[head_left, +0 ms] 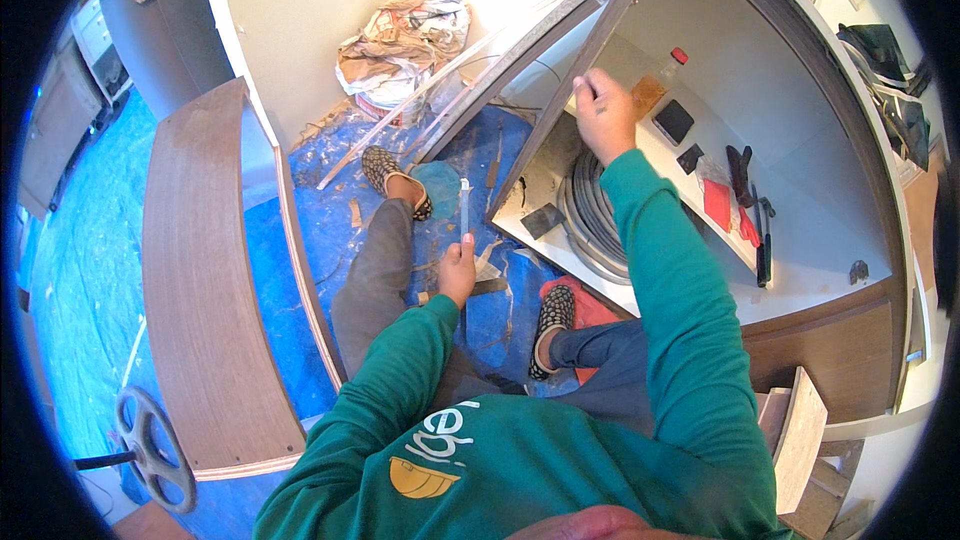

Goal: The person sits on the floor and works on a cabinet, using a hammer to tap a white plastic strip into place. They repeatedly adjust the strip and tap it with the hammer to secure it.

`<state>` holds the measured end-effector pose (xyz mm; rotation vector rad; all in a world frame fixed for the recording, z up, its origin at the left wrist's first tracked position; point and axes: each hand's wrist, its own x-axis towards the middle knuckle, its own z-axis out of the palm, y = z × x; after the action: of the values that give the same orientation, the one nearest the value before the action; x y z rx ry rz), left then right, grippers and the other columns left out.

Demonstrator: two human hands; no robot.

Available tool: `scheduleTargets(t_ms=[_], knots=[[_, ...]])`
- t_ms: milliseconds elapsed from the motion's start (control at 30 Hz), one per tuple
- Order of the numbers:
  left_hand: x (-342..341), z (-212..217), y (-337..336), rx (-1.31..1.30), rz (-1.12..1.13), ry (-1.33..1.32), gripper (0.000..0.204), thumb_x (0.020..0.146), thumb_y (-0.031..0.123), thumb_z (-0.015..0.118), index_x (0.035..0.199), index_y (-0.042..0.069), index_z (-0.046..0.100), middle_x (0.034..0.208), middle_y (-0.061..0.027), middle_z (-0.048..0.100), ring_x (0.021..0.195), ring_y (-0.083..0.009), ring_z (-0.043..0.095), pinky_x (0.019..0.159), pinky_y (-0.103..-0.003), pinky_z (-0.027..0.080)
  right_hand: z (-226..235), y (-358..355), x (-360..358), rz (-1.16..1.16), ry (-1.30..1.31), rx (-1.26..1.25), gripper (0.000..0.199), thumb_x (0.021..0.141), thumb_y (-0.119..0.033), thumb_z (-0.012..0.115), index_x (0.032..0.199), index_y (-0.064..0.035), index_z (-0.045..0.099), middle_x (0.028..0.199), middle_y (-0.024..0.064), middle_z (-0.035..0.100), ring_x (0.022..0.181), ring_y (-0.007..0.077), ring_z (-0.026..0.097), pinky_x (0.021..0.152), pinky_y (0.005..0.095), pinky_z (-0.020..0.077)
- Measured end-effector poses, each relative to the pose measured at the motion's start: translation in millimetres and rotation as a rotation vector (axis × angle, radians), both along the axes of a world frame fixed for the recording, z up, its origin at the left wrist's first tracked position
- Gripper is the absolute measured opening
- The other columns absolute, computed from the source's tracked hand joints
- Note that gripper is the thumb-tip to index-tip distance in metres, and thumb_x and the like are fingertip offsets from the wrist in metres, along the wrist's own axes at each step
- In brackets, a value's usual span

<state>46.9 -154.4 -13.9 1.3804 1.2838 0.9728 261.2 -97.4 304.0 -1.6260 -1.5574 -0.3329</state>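
Note:
My left hand [457, 272] is closed around a slim, silver-grey metal tool [464, 210], which points away from me and has a small notched head. Its exact kind is unclear. Raised at the brown-edged cabinet [562, 122], my right hand [606, 118] is closed in a fist near the front edge. Whatever it grips, if anything, is hidden. Beyond that fist, a bottle with a red cap [655, 82] and a dark phone-like slab [674, 121] rest on the cabinet's inner ledge. A coil of grey cable or hose [592, 220] lies inside, below my right wrist.
A hammer-like tool [765, 240], red-and-black gloves [743, 190] and a red packet [716, 204] lie farther along the ledge. At left stands a curved wood panel [205, 280]. Blue sheeting [330, 155] with scraps covers the floor; crumpled paper [410, 40] is piled in the far corner.

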Motion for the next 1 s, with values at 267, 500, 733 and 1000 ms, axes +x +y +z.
scheduleTargets(t_ms=[267, 500, 733, 1000], knots=[[-0.4, 2.4, 0.3, -0.042, -0.017, -0.01, 0.06, 0.105, 0.052, 0.048, 0.085, -0.003, 0.06, 0.08, -0.0266, 0.061, 0.077, -0.0383, 0.06, 0.073, -0.047, 0.046, -55.5, -14.6, 14.2, 0.017, 0.104, -0.342, 0.023, 0.09, -0.022, 0.065, 0.082, -0.0005, 0.062, 0.074, 0.0231, 0.061, 0.068, 0.041, 0.06, 0.066, 0.047, 0.0484], [-1.6, -0.4, 0.4, -0.037, -0.003, -0.057, 0.058, 0.106, 0.048, 0.049, 0.077, -0.002, 0.053, 0.069, -0.0147, 0.05, 0.069, -0.0228, 0.047, 0.068, -0.042, 0.042, -20.4, -37.6, 15.0, 0.132, 0.047, -0.981, 0.018, 0.087, -0.021, 0.071, 0.089, -0.003, 0.068, 0.076, 0.0167, 0.067, 0.068, 0.0324, 0.06, 0.068, 0.0456, 0.0506], [2.4, -0.8, -0.6, -0.067, -0.012, -0.073, 0.058, 0.106, 0.049, 0.05, 0.077, -0.001, 0.054, 0.069, -0.0116, 0.049, 0.069, -0.0202, 0.047, 0.066, -0.04, 0.042, 39.0, -36.4, 30.4, 0.118, -0.029, -0.12, 0.046, 0.091, -0.014, 0.067, 0.135, -0.004, 0.057, 0.105, 0.0165, 0.063, 0.092, 0.0261, 0.063, 0.083, 0.0364, 0.0526], [7.5, -27.4, 5.6, -0.087, -0.038, -0.027, 0.059, 0.105, 0.051, 0.047, 0.086, -0.003, 0.061, 0.082, -0.0285, 0.061, 0.079, -0.0429, 0.06, 0.075, -0.049, 0.046, 84.1, -11.0, 4.9, 0.148, -0.047, 0.118, 0.061, 0.096, -0.015, 0.062, 0.151, 0.0006, 0.042, 0.119, 0.0183, 0.056, 0.105, 0.0254, 0.061, 0.089, 0.0337, 0.0507]])
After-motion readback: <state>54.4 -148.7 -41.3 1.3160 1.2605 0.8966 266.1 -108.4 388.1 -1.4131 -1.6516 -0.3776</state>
